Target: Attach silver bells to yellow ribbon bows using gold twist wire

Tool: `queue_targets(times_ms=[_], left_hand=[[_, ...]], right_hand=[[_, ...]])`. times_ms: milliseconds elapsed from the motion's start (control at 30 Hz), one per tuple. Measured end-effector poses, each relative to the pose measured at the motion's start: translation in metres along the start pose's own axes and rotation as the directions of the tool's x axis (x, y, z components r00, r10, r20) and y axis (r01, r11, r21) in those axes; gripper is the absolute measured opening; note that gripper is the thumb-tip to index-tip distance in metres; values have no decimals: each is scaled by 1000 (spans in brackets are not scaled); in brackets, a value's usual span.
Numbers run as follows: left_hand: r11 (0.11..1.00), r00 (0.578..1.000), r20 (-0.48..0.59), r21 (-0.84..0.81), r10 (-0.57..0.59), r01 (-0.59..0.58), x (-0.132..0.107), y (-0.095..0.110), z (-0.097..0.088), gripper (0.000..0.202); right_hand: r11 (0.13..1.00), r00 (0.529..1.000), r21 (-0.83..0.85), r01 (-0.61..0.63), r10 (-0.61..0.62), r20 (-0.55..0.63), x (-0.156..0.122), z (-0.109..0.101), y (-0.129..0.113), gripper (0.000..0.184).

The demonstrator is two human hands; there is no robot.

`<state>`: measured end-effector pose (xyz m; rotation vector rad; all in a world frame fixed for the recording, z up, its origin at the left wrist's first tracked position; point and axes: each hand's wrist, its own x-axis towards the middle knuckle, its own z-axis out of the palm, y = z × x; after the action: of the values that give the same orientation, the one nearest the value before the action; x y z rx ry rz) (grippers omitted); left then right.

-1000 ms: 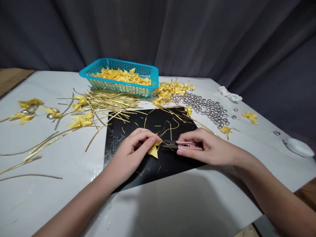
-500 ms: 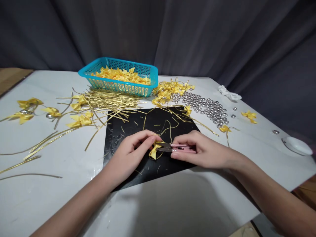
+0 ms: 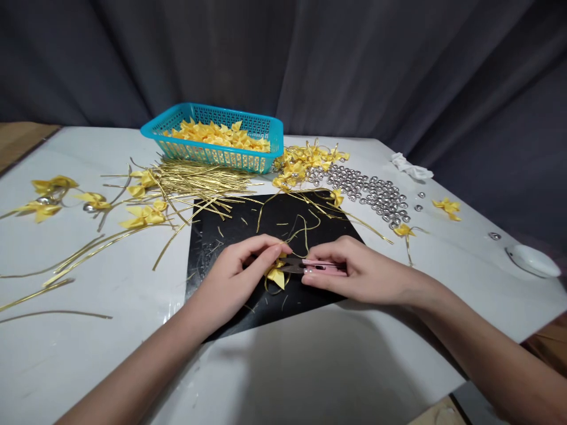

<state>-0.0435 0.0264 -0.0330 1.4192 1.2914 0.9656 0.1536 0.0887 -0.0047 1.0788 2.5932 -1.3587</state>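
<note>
Over a black mat point(image 3: 239, 321), my left hand point(image 3: 245, 262) pinches a yellow ribbon bow point(image 3: 277, 277) that has gold cord looped around it. My right hand point(image 3: 349, 268) is closed around pink-handled thread snips point(image 3: 325, 267). Their dark blades point left and touch or overlap the bow beside my left fingertips; the exact spot of contact is hard to make out. A loose gold cord point(image 3: 305, 233) rises from the bow and curls over the mat. Short gold clippings lie scattered on the mat.
Behind the mat stands a blue basket point(image 3: 212, 150) of yellow bows, with a heap of gold cords point(image 3: 199, 177) before it. Silver bells point(image 3: 372, 192) and finished-looking bows point(image 3: 305, 159) lie to the right. More corded bows point(image 3: 146, 215) lie left; a white dish point(image 3: 534, 261) sits far right.
The snips have shifted slightly left, their blades now closer together at the bow. The bow's lower tail has turned a little. My left hand has barely moved.
</note>
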Motion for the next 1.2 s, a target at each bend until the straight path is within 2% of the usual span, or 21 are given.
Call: queue_targets(times_ms=[400,667,1200], left_hand=[[1000,1000,10,-11,9,-9,1,-1,-1,26],[999,999,20,-11,30,-30,1,-3,-1,25],[999,999,20,-16,44,-44,1,-3,-1,23]], right_hand=[[988,999,151,-39,37,21,4,6,0,34],[980,999,194,-33,35,-4,8,12,3,33],[990,999,140,-1,7,-41,7,13,4,29]])
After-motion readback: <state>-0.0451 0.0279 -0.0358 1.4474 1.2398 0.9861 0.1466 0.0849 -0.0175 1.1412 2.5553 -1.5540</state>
